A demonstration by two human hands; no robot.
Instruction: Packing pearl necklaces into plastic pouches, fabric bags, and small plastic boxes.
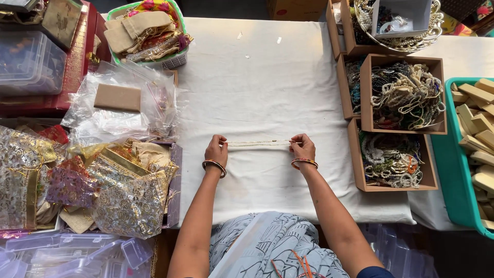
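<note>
1. White cloth covers the desk (267, 77), and the middle of it lies bare for working; clutter crowds both flanks.

2. Left hand (216, 149) and right hand (302, 146) sit level with each other, apart, each wearing a bangle at the wrist.

3. Between them runs a pale bead strand (259, 143), stretched straight and lying low over the cloth, right at the centre of the desk.

4. Left hand is pinched closed on one end of the strand; right hand is pinched closed on the other. Both grips look tight, fingers curled in.

5. My read: this is the straightening and checking step, the strand held taut end to end so its run of beads can be looked over.

6. Whatever follows calls for even tension. If one pinch slackens, the strand sags onto the cloth; if the ends are unfastened, beads could slide off, though I cannot tell how the ends are finished.

7. To the right, cardboard boxes (401, 92) brim with mixed beaded necklaces, well apart from the hands, and a teal tray (453, 170) holds tan blocks.

8. To the left, gold patterned pouches (128, 190) pile up near the left forearm, with clear plastic bags (118, 113) above them and a green basket (149, 31) of cloth bags at the top.

9. Clear plastic cases (77, 252) sit at the lower left corner.
</note>
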